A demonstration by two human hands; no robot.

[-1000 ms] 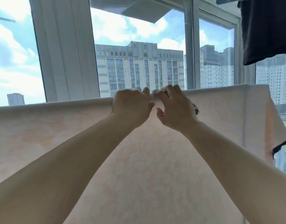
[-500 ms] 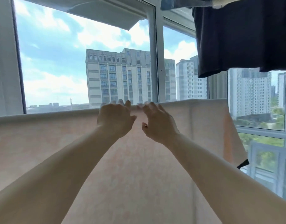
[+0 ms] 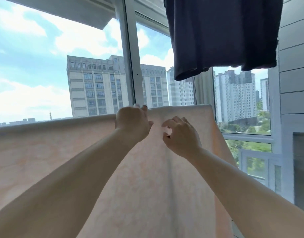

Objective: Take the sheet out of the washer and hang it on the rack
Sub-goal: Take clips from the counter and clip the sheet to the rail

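A pale peach sheet (image 3: 61,152) hangs spread across the view, draped over a rail that it hides; its top fold runs from the left edge to the upper right. My left hand (image 3: 132,122) rests on the top fold with its fingers curled over the edge. Just right of it and a little lower, my right hand (image 3: 181,134) hovers in front of the sheet with its fingers apart and bent, holding nothing. The washer is out of view.
A dark navy garment (image 3: 221,36) hangs overhead at the upper right. Tall windows with white frames (image 3: 130,57) stand close behind the sheet. A grey panelled wall (image 3: 295,91) closes the right side.
The view has swung right and upward. Both hands have slid right along the top fold. The right hand has come off the fold, dropped slightly and spread its fingers.
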